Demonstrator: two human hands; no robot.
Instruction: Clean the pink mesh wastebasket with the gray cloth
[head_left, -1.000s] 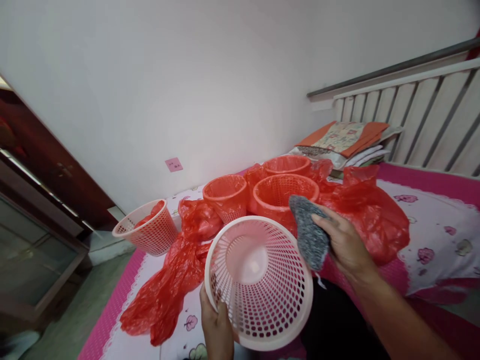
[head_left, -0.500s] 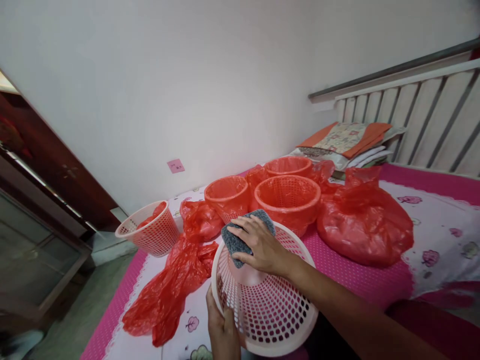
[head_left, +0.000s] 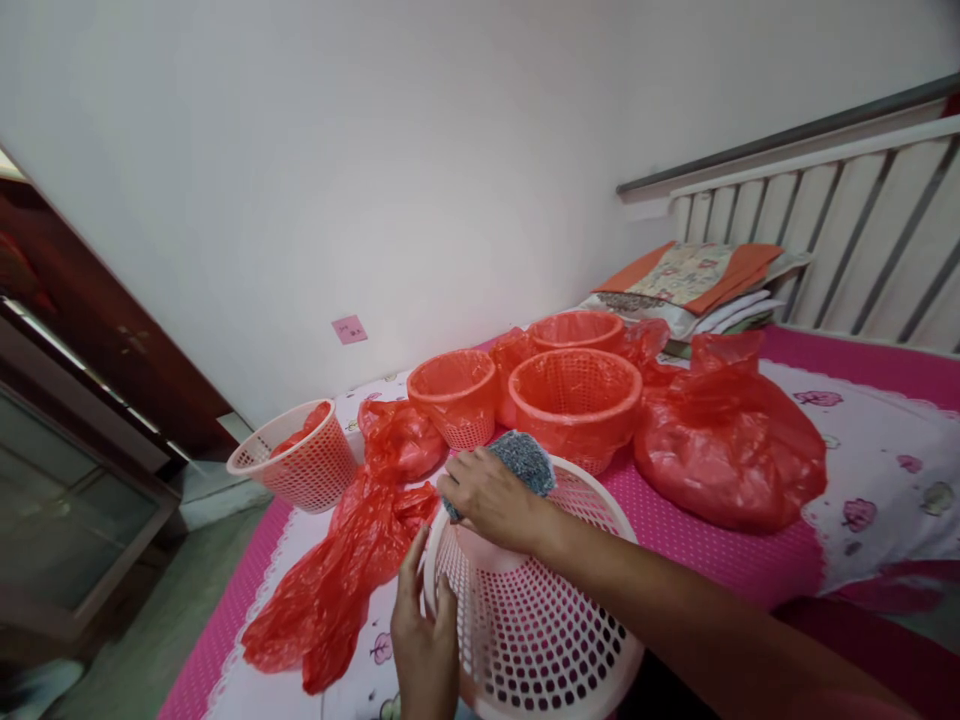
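Right hand (head_left: 495,500) holding grey cloth (head_left: 527,460) at rim of pale pink basket (head_left: 544,640).
The basket sits mouth-up and tilted, in front of the person. Right-hand fingers curl over the cloth at the far-left rim. The left hand (head_left: 426,645) straddles the left rim, fingers outside; grip firmness cannot be determined. Red-lined baskets (head_left: 574,430) stand beyond.

One near pale basket (head_left: 525,605), one far pale basket (head_left: 319,465) and three red-lined baskets (head_left: 454,405) (head_left: 574,428) (head_left: 576,328) make five. One left hand (head_left: 426,635) and one right hand (head_left: 491,498) make two; the gray pad (head_left: 529,462) is just one. One pink note (head_left: 349,330), one gray pipe (head_left: 780,140) and one stack of folded textiles (head_left: 694,280) are here. Red bags (head_left: 731,445) come to several (they overlap too much for an exact total).
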